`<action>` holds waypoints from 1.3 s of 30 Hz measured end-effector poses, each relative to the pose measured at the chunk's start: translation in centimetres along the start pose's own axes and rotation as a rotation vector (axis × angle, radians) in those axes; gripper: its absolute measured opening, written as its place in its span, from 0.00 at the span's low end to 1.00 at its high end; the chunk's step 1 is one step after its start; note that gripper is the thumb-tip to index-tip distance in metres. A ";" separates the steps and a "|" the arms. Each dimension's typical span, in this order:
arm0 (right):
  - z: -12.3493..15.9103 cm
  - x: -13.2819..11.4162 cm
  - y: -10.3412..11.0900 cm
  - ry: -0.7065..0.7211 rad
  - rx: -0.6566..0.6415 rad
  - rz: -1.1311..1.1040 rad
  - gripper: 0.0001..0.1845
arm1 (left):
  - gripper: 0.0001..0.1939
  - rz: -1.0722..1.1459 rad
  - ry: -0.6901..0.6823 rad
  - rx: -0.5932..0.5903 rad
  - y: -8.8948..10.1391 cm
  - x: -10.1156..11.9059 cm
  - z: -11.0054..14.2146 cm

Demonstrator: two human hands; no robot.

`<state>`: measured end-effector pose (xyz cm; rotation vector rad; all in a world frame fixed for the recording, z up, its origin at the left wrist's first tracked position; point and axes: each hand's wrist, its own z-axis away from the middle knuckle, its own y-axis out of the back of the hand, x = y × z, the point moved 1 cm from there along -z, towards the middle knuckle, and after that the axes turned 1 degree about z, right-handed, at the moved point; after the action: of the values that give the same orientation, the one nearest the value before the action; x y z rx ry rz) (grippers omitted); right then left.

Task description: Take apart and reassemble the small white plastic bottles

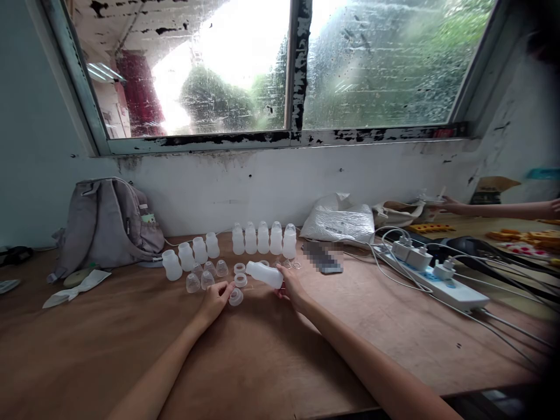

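Bottle [265,274], probably light, smooth and slightly springy, best held round its body; milky white, narrowing to the neck, it tilts above the bench [219,367], base end in the right hand [292,287]; the left hand [215,300] touches or nears a translucent teat piece [236,297], grip unclear

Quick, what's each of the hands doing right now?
Left hand: fingertips at a translucent bottle collar; can't tell whether it's gripped.
Right hand: closed on a tilted, frosted baby bottle.
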<state>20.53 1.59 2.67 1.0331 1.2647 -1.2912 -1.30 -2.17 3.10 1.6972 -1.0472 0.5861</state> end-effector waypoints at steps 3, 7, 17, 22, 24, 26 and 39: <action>0.0 0.1 -0.3 -0.171 -0.108 -0.204 0.16 | 0.20 0.111 -0.011 -0.146 -0.6 0.2 0.3; 0.3 -0.3 -0.7 -0.232 -0.206 -0.352 0.15 | 0.16 0.312 0.012 -0.219 -1.3 0.3 0.7; 2.4 -0.6 -2.3 -0.102 -0.341 -0.468 0.16 | 0.12 0.005 -0.236 0.171 -0.7 4.5 -2.7; 2.2 -1.0 -1.6 -0.050 -0.221 -0.336 0.18 | 0.10 -0.069 -0.239 0.042 0.1 5.4 -5.2; 2.0 -1.2 -1.3 0.016 -0.131 -0.205 0.16 | 0.10 -0.115 -0.298 0.039 1.5 5.2 -6.5; 1.7 -1.2 -1.1 0.073 -0.060 -0.063 0.15 | 0.09 -0.183 -0.354 0.073 3.2 4.6 -8.0; 2.7 1.5 -2.5 0.668 -0.151 0.736 0.11 | 0.07 -0.773 -0.313 0.060 4.3 -1.9 -14.7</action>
<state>18.08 -1.35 1.68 1.6838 1.2336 -0.2801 -4.55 11.64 9.20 2.1044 -0.4969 -0.1537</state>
